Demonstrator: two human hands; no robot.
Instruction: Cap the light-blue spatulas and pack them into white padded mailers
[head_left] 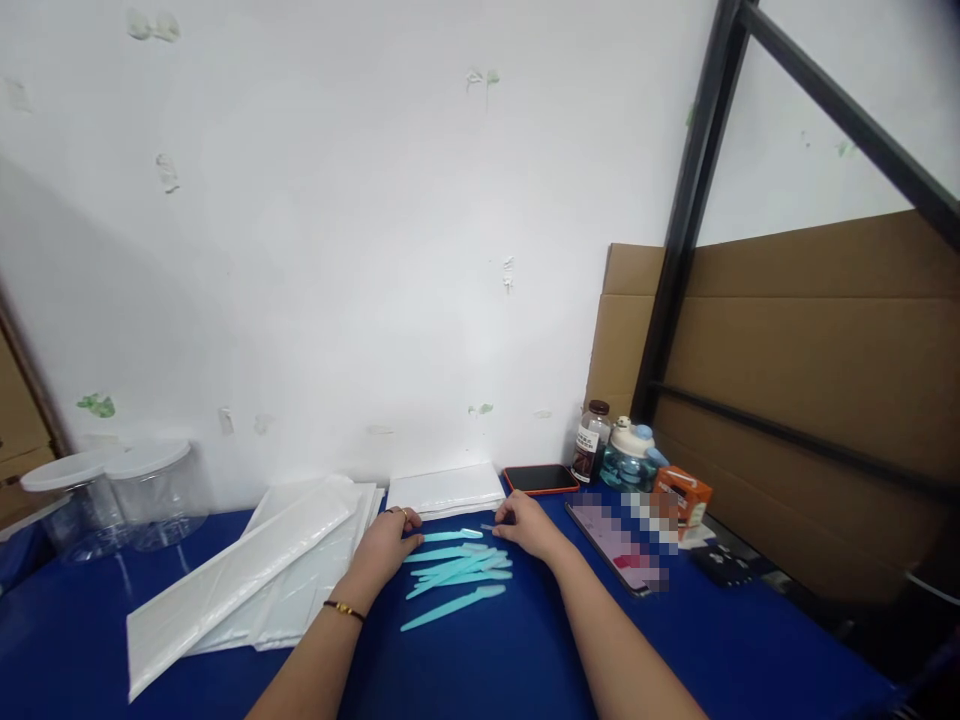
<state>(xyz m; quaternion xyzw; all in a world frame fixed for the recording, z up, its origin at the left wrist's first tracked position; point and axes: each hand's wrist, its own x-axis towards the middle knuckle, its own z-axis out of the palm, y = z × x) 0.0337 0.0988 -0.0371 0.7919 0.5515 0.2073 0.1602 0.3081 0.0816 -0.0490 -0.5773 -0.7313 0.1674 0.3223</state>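
Several turquoise plastic knives (457,568) lie in a loose pile on the blue table (525,650), one more (452,608) apart at the front. My left hand (390,545) rests at the pile's left end, fingers curled onto the table, touching the handle of the topmost knife (452,536). My right hand (525,525) sits at the pile's right, fingers curled and pinching a small thin piece at the knife's far tip; what it grips is too small to name.
White plastic bags (247,585) lie stacked at left, a flat white stack (446,490) behind the hands. Two clear lidded jars (120,495) stand far left. A red-cased phone (540,479), bottle (591,442), water jug (628,455), orange box (684,492) and another phone (622,545) sit right, before cardboard (810,340) and a black frame.
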